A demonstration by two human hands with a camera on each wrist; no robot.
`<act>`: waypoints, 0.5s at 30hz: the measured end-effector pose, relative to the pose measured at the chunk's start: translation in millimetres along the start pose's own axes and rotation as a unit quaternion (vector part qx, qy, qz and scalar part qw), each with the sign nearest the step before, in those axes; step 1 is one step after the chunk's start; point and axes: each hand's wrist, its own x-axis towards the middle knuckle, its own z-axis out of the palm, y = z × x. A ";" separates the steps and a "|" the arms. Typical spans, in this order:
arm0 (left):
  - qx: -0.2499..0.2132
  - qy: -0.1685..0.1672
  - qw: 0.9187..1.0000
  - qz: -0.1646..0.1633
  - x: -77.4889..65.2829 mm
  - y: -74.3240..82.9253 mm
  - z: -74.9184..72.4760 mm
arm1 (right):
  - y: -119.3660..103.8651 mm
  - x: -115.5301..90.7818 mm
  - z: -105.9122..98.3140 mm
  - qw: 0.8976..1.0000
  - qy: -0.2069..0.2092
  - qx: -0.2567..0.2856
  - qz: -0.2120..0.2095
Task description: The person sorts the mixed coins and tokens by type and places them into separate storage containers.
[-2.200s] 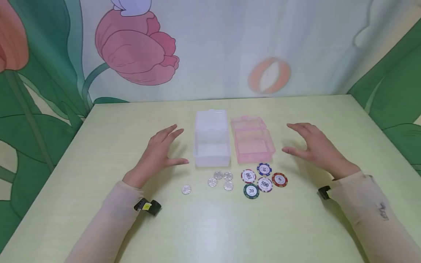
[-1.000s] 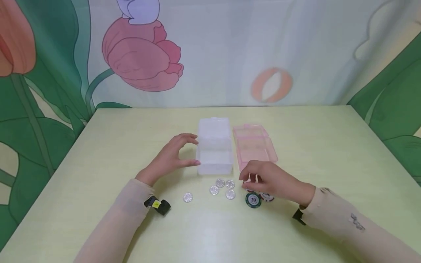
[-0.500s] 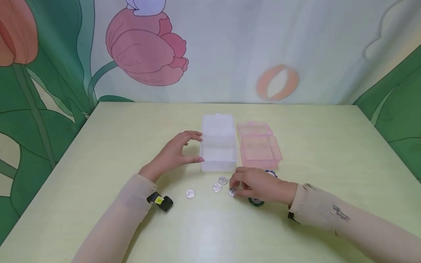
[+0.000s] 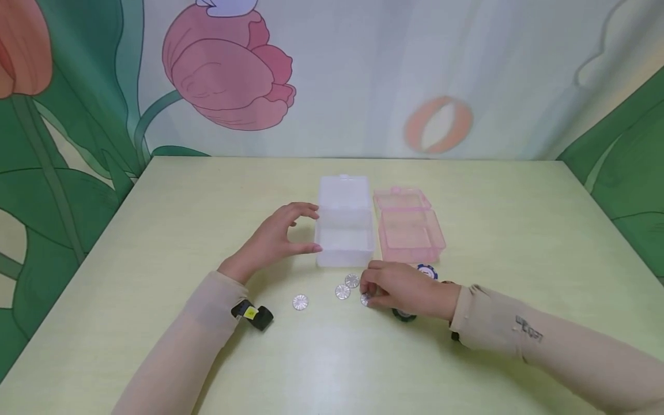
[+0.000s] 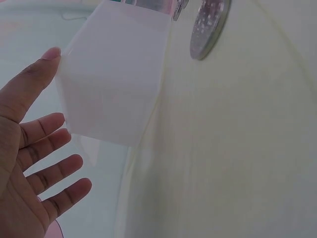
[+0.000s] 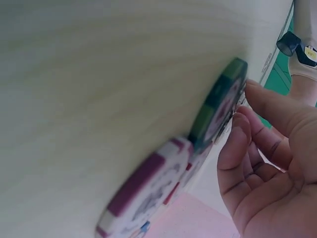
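A silver token (image 4: 365, 300) lay just below the centre of the head frame, on the pale green table (image 4: 207, 190), and was covered in part by the fingertips of the right hand (image 4: 402, 288). The fingers were curled down onto it; whether it was pinched or only touched could not be told. Two more silver tokens (image 4: 347, 286) were noted just to its left, and a fourth (image 4: 300, 302) farther left, apart. Poker chips (image 4: 404, 314) were mostly hidden under the right hand, a blue-edged one (image 4: 426, 270) showing above it. The left hand (image 4: 275, 236) was held relaxed, nothing grasped, thumb and fingertips at the side of the clear box (image 4: 344, 230), which stood open. A pink box (image 4: 411, 227), also open, stood just right of it. Judged risk: the thin, flat token could slip from the fingertips, or neighbouring tokens could be nudged away.
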 end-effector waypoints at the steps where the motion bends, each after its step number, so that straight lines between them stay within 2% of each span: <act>1: -0.001 0.000 1.000 0.001 -0.3 -0.2 -0.1 | -0.7 0.6 0.0 1.000 -0.001 -0.002 0.001; 15: -0.015 -0.001 1.000 0.001 0.9 -0.6 -0.3 | -3.8 3.9 -3.8 0.999 -0.015 -0.011 0.033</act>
